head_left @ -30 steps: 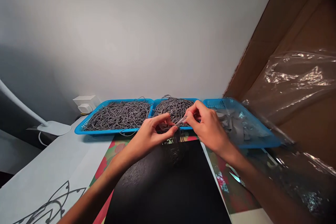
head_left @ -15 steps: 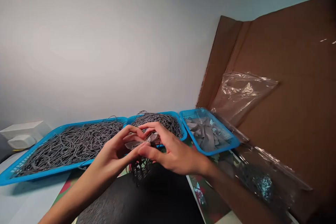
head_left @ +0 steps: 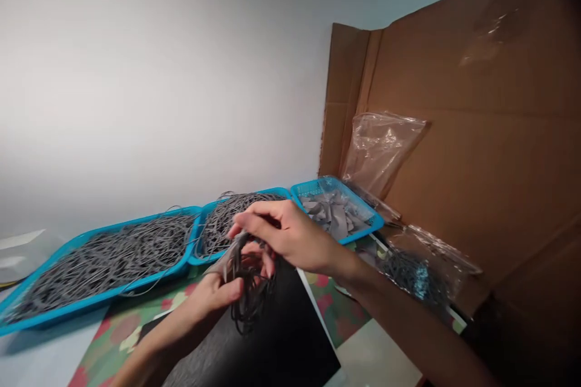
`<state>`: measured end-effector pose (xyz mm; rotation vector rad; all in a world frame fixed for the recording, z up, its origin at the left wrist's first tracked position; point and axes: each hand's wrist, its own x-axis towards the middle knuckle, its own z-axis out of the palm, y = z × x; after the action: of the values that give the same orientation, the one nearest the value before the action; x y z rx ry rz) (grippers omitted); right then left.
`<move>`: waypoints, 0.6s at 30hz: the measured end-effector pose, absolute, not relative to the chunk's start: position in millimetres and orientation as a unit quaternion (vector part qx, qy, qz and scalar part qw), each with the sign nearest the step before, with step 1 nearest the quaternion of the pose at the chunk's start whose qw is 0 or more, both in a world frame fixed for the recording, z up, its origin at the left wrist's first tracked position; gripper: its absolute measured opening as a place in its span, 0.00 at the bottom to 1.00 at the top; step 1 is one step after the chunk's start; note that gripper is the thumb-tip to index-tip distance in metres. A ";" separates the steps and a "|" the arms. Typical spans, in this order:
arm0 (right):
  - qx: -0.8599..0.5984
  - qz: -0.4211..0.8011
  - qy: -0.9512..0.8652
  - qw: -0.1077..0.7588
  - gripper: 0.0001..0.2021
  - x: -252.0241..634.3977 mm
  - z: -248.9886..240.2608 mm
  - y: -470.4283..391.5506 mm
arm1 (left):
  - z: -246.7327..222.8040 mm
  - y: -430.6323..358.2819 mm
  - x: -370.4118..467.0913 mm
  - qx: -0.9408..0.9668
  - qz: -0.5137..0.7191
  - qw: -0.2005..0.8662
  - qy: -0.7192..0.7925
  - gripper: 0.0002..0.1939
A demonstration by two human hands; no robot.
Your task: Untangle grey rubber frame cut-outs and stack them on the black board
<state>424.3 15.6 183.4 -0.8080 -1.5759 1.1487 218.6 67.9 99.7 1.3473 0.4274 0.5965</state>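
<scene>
A bundle of dark grey cords (head_left: 247,305) hangs in loops between my hands, above a black sheet (head_left: 276,338). My left hand (head_left: 222,293) is below, its fingers curled round the bundle. From above, my right hand (head_left: 284,233) pinches the top of the bundle, with thumb and forefinger together. A flat grey strip (head_left: 223,261) lies against my left hand. Behind the hands, a blue basket (head_left: 196,236) holds more grey cords, and another blue basket (head_left: 86,295) on the left is heaped with them.
At the right, a third blue basket (head_left: 363,234) holds grey flat pieces. A large cardboard sheet (head_left: 476,163) leans there with clear plastic bags (head_left: 379,145) against it. A white box (head_left: 25,251) stands at far left.
My left hand has moved down and now cups the cords from below. My right hand has shifted up and left. The cord bundle shows more fully, and the camera view has turned right.
</scene>
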 end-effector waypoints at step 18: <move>-0.416 0.512 -0.566 0.495 0.25 444.3 113.7 -37.2 | 106.1 39.9 240.8 0.621 0.169 0.751 0.148 0.21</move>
<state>444.3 -37.2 113.7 -1.0076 -1.3717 1.2407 240.8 39.9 106.1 1.3572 0.3230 0.3703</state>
